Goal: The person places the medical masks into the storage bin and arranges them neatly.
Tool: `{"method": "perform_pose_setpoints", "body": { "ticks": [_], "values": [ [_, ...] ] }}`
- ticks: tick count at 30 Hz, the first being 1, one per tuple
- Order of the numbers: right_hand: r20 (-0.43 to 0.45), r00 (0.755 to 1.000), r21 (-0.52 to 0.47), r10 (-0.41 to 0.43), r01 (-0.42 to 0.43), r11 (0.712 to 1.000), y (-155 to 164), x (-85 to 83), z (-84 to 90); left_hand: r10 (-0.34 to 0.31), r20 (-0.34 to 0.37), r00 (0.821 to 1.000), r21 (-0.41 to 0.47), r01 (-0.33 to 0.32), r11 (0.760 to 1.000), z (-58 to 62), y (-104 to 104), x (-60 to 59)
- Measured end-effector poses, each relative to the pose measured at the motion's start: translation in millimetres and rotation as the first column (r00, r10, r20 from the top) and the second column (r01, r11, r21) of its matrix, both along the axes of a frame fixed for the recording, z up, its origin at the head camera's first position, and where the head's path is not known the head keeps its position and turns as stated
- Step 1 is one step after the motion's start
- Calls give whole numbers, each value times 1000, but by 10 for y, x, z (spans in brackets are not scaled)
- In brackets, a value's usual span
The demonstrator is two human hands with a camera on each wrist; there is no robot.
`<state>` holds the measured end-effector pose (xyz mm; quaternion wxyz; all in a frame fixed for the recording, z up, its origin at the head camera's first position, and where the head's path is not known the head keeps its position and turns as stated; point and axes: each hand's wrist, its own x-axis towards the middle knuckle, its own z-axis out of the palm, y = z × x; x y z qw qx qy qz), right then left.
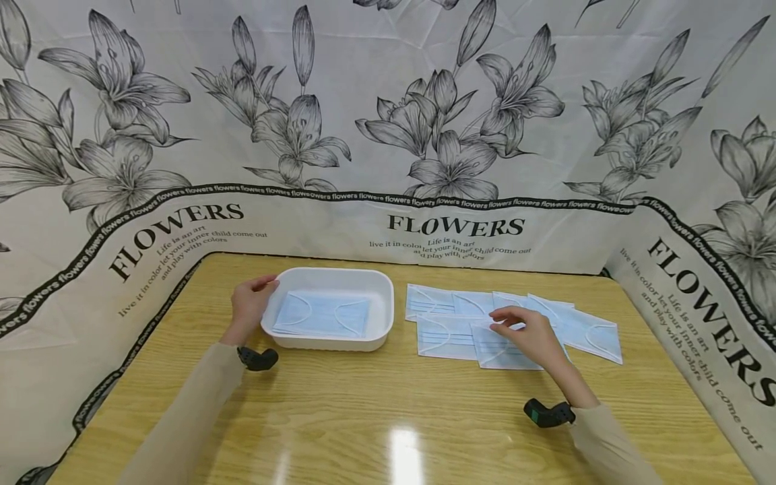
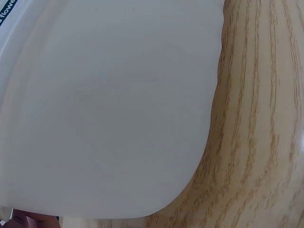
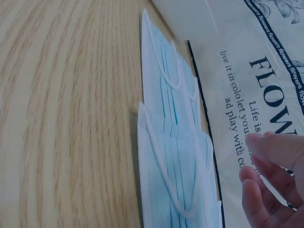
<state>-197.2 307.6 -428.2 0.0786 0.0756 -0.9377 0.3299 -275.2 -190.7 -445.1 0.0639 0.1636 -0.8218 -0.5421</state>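
On the worktop, your left hand grips the tray rim; right hand, fingers relaxed, touches light, limp masks. Pinch an edge.

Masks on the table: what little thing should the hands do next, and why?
Probably the right hand should pinch the front mask it hovers over. One mask already lies in the white tray, which the left hand holds by its rim.
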Motion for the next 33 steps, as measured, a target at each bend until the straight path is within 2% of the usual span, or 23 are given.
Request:
{"method": "perform_pose_setpoints", "body": {
  "ticks": [10,23,33],
  "values": [
    [-4,1000,15,-26,26,1000,262,77,-37,12,-1,1000,-9,-12,1000,26,2,14],
    [14,994,-58,-106,106,993,497,172,-113,14,-6,1000,3,-14,1000,0,9,-8],
    [-6,984,-59,-176,176,983,691,148,-210,10,-11,1000,8,-10,1000,3,8,-9]
  ]
}}
